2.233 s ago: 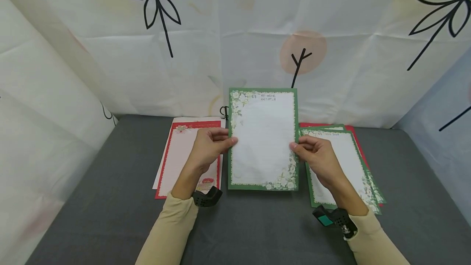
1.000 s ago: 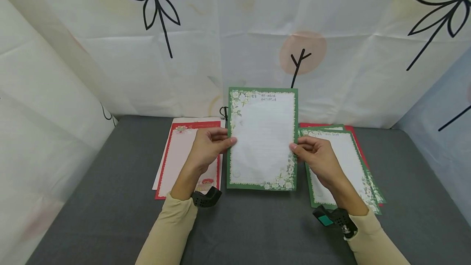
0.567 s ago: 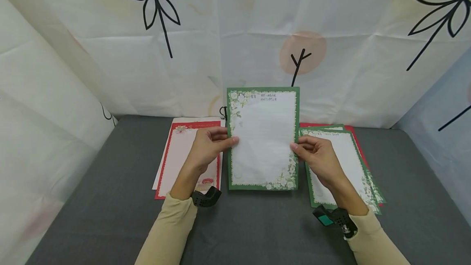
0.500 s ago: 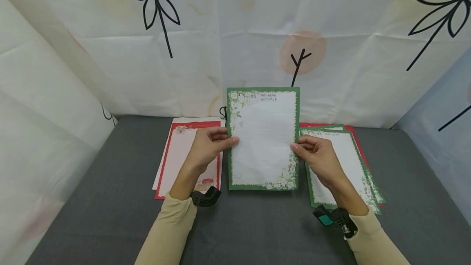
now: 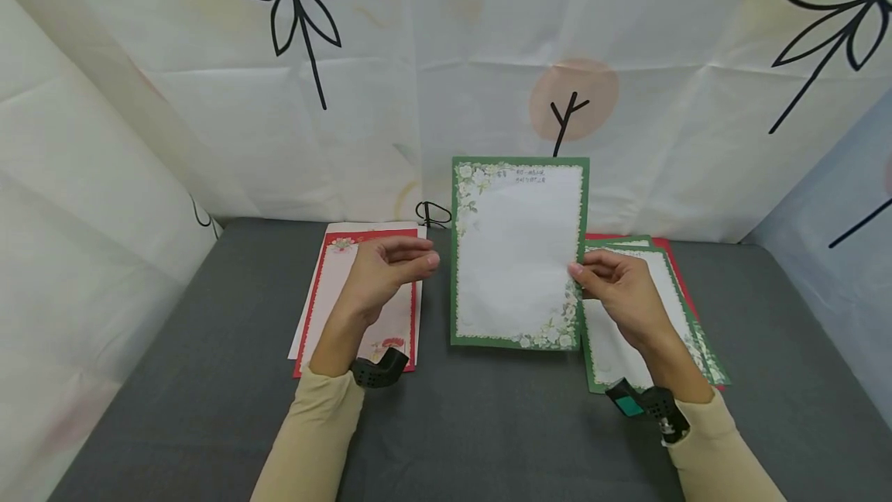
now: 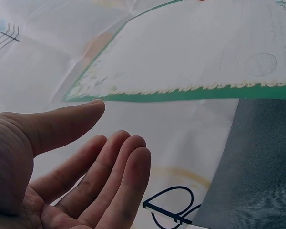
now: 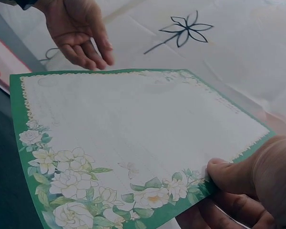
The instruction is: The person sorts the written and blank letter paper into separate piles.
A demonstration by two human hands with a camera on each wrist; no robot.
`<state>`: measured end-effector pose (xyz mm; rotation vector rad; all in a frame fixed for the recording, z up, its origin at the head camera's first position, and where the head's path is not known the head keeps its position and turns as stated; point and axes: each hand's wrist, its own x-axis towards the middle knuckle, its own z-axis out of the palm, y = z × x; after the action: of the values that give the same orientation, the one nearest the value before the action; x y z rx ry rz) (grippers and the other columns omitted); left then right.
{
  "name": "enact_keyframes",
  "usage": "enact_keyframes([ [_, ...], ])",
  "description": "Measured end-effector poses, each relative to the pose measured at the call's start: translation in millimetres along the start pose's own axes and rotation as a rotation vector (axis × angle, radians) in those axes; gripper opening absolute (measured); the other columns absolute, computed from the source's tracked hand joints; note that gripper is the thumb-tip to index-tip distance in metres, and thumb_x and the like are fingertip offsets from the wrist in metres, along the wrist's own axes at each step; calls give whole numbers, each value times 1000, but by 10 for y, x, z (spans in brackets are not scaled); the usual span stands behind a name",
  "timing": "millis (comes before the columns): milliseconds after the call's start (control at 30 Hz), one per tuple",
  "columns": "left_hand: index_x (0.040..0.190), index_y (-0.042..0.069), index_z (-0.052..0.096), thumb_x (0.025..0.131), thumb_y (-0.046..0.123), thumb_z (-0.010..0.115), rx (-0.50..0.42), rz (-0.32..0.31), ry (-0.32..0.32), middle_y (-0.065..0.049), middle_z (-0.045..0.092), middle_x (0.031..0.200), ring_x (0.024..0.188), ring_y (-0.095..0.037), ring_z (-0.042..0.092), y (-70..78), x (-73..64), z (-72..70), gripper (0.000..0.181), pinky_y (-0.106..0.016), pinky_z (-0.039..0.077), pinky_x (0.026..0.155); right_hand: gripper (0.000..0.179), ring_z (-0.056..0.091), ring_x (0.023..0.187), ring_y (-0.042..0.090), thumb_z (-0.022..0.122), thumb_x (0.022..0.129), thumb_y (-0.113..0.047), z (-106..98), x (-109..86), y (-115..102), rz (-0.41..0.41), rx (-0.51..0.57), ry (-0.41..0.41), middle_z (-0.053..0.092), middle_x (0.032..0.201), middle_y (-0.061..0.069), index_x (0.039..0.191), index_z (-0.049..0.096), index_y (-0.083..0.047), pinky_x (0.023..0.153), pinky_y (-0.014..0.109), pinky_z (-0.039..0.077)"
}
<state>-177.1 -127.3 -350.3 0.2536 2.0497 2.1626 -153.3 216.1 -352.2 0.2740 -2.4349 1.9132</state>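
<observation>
My right hand (image 5: 627,297) pinches the right edge of a green-bordered sheet of letter paper (image 5: 519,254), thumb in front and fingers behind. White flowers fill two of its corners, and small handwriting runs along the top. The sheet is held up above the table, facing me. Off its left edge, my left hand (image 5: 379,277) hovers with thumb and fingers parted, holding nothing. The left wrist view shows a gap between that hand's fingertips and the green border (image 6: 181,95). In the right wrist view the thumb (image 7: 229,174) presses near the flowered corner.
Red-bordered paper (image 5: 397,316) lies over a pale sheet on the left, partly behind my left hand. To the right, a pile of green-bordered sheets (image 5: 623,347) overlaps a red one (image 5: 672,262). A dark grey cloth (image 5: 488,424) covers the table; a printed white curtain (image 5: 474,45) hangs behind.
My left hand has let go of the sheet's left edge and drawn back a little to the left. The right hand has shifted the sheet right and slightly up.
</observation>
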Motion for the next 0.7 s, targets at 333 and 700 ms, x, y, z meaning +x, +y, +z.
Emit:
enact_keyframes([
  [333,123,-11,65,91,0,73,-12,0,-1,-14,72,107,93,-19,72,6,-6,-35,34,-38,57,90,19,65,84,3,63,100,-1,-418,23,48,9,21,69,73,89,-12,115,61,9,70,18,55],
  [700,124,-11,64,91,-1,72,-14,-3,-14,-12,72,105,94,-20,72,-5,-1,-27,35,-38,57,90,16,63,89,-1,65,100,-5,-926,-63,142,97,131,147,73,94,-14,108,63,-19,70,14,51],
])
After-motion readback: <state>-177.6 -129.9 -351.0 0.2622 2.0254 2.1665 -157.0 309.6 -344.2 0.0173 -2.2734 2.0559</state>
